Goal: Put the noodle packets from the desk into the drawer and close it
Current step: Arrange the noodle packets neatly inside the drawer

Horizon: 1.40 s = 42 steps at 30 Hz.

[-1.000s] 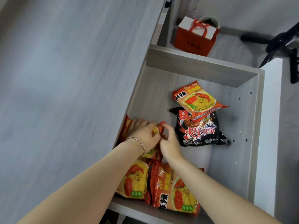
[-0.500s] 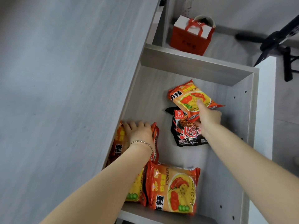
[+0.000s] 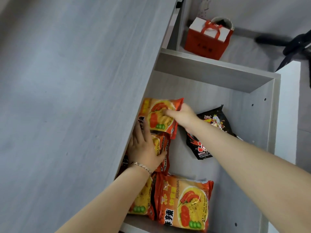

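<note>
Your right hand [image 3: 182, 114] has carried the orange noodle packet [image 3: 160, 115] off the black packet [image 3: 213, 132], and now clamps it at ten o'clock in the drawer [image 3: 262, 132], by the worktop [image 3: 75, 98] edge. Your left hand [image 3: 144, 148] stays flat, fingers apart, on the packets below it, so sorting is nearly done and closing remains.

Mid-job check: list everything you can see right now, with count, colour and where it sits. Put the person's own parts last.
drawer: one, grey wood, pulled open beside the desk.
desk: one, grey top, left of view.
orange noodle packets: at least four, orange-red and yellow; one at the near front, others along the left wall, partly hidden.
black noodle packet: one, black with red print, mid drawer, under the right forearm.
gift bag: one, red and white, on the floor beyond the drawer.
black stand: one, top right, cut off.
bracelet: one, metallic, left wrist.
left hand: flat on the left-wall packets.
right hand: gripping the far orange packet.
</note>
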Available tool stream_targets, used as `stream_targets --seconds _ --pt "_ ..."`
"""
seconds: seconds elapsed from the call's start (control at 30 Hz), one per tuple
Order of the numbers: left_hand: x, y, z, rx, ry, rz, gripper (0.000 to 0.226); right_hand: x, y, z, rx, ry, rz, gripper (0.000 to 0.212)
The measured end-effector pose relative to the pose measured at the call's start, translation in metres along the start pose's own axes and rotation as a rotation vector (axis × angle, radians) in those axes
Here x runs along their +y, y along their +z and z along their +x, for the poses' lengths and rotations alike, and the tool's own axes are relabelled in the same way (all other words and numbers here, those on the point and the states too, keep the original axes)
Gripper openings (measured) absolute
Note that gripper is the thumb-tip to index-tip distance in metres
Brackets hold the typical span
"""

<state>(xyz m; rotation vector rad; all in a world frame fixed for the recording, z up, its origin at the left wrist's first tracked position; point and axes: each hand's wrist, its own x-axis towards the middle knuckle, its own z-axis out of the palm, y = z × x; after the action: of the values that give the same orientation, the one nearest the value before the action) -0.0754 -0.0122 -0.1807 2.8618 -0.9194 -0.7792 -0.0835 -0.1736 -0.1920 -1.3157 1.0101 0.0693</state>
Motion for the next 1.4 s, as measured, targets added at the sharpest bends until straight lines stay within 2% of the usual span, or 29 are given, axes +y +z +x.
stream_targets --seconds 0.1,0.2,0.3,0.4,0.5,0.6,0.7,0.77,0.87,0.9,0.97,1.03,1.1,1.17,1.27,1.4 --pt "0.001 0.002 -0.003 0.031 0.05 0.022 0.109 0.007 0.013 0.009 -0.11 -0.021 -0.158 0.046" --pt "0.005 0.004 -0.003 0.08 0.155 0.099 0.087 0.013 0.012 0.016 -0.07 -0.028 -0.478 0.069" --pt "0.013 0.013 0.0 0.173 0.283 0.213 0.063 0.014 0.008 0.013 -0.024 -0.113 -0.565 0.061" --pt "0.023 0.018 0.003 0.124 0.344 0.297 0.07 0.014 -0.003 0.007 -0.052 -0.105 -0.452 0.047" --pt "0.029 0.025 0.007 0.078 0.259 0.379 0.079 0.019 -0.016 0.005 -0.033 -0.113 -0.466 0.04" --pt "0.033 0.023 0.005 0.016 0.185 0.364 0.075 0.027 -0.019 0.002 -0.082 -0.131 -0.581 0.038" --pt "0.032 0.014 0.002 0.049 0.122 0.378 0.077 0.033 -0.019 0.002 -0.104 -0.151 -0.674 0.035" --pt "0.031 0.017 0.004 0.039 0.111 0.354 0.08 0.03 -0.021 -0.006 -0.048 -0.206 -0.702 0.03" --pt "0.029 0.017 0.003 0.077 0.138 0.329 0.085 0.028 -0.041 -0.023 0.243 -0.328 -0.765 0.041" --pt "0.026 0.018 0.001 0.083 0.153 0.308 0.088 0.028 -0.053 -0.027 0.331 -0.317 -0.847 0.052" --pt "0.019 0.02 -0.001 0.153 0.216 0.247 0.088 0.035 -0.079 -0.032 0.417 -0.089 -1.02 0.086" --pt "0.014 0.023 -0.004 0.25 0.317 0.199 0.075 0.043 -0.103 -0.038 0.418 0.171 -0.94 0.115" --pt "0.013 0.025 -0.011 0.299 0.428 0.161 0.055 0.055 -0.116 -0.043 0.417 0.244 -0.722 0.124" --pt "0.013 0.028 -0.019 0.303 0.501 0.138 0.04 0.066 -0.118 -0.047 0.422 0.242 -0.584 0.121" --pt "0.015 0.025 -0.028 0.243 0.472 0.084 0.036 0.077 -0.113 -0.05 0.392 0.282 -0.451 0.109" --pt "0.014 0.009 -0.029 0.14 0.286 0.047 0.05 0.059 -0.125 -0.057 0.221 0.046 -0.549 0.084"
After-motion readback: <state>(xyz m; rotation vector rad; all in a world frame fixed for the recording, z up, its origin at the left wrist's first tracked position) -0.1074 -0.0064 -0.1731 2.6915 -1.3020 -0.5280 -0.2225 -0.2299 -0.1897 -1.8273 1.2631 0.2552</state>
